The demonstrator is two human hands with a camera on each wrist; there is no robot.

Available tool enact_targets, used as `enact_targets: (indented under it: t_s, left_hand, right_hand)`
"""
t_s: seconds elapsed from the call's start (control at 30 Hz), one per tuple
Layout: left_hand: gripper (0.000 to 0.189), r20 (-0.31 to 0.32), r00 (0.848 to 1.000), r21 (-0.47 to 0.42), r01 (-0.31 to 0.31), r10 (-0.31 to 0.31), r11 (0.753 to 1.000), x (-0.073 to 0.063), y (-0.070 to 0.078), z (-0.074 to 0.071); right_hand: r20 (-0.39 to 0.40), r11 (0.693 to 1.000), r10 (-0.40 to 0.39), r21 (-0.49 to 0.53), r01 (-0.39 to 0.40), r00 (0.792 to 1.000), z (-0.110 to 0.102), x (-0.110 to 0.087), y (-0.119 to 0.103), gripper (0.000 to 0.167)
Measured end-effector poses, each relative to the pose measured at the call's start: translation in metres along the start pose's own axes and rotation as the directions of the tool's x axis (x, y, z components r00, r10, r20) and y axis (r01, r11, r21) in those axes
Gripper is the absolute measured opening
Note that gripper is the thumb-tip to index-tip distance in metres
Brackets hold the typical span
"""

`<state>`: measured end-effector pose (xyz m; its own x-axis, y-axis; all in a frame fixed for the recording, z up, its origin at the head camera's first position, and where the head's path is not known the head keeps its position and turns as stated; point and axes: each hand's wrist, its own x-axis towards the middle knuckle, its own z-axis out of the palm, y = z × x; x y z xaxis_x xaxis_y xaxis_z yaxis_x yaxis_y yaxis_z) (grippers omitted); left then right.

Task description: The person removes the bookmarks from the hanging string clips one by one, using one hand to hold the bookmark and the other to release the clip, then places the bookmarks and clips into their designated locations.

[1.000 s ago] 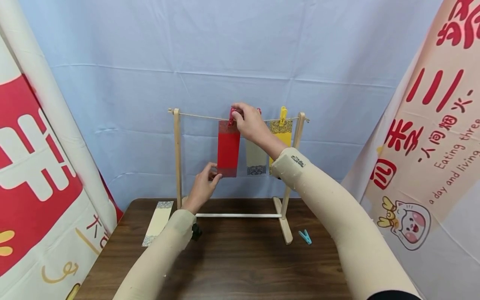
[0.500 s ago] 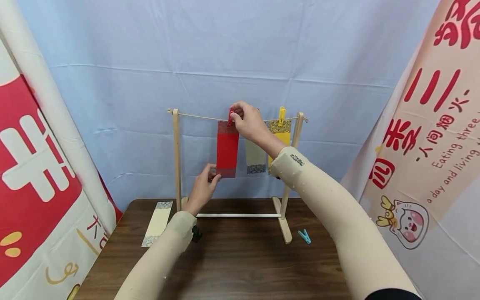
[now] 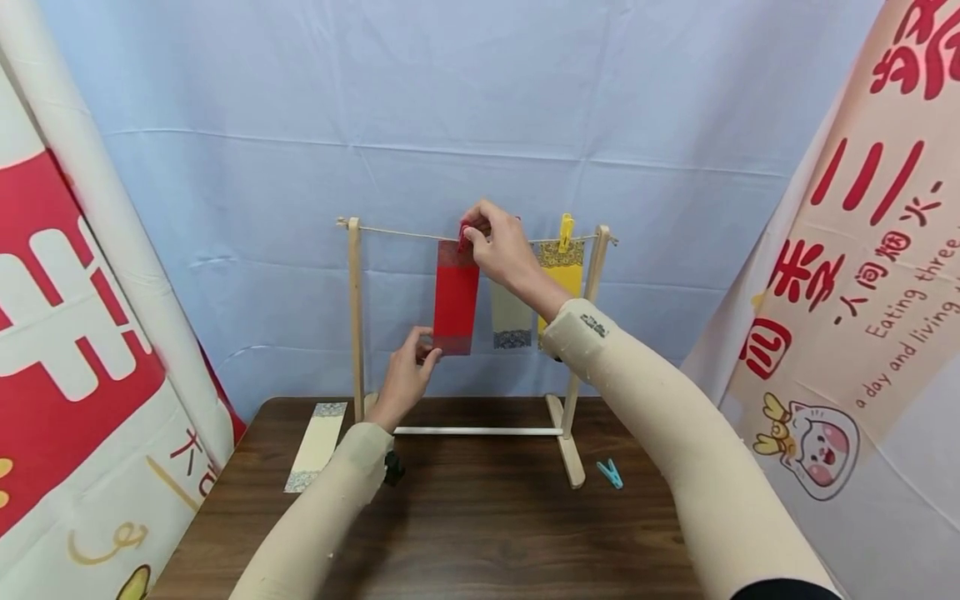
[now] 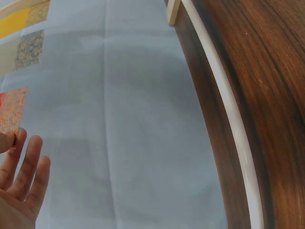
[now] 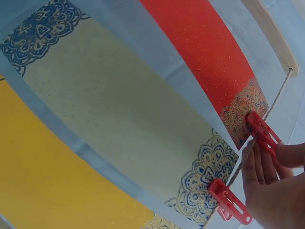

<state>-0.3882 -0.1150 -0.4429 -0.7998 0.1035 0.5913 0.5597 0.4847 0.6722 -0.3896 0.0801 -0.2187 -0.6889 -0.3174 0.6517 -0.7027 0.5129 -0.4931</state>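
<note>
Paper in red hangs at the cord, right hand pinching its peg, left hand its lower corner: pegging seems nearly done, next likely calling for gentle release.

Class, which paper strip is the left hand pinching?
The red strip, its lower corner in the left hand; the grey strip and yellow strip hang farther right, the cream strip lies flat.

A red rectangular paper strip with patterned ends hangs lengthwise, a red plastic clothespin across its top edge at the thin twine line.
</note>
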Motion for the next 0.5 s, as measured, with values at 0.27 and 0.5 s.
enact_targets:
  t_s: [0.27,0.5]
  left_hand:
    - [0.033,-0.004,1.0,0.014,0.004,-0.004,1.0,-0.0013,-0.0018,-0.0001]
    - [0.034,-0.007,1.0,0.01,0.014,-0.014,1.0,-0.0034,-0.002,-0.0005]
  right_hand:
    - [-0.071,0.999,-0.036,0.004,0.036,0.997,0.003,-0.0015,0.0024,0.013]
    - [-0.122,0.998,-0.068,0.004,0.069,0.99,0.0045,-0.0011,0.0031,0.014]
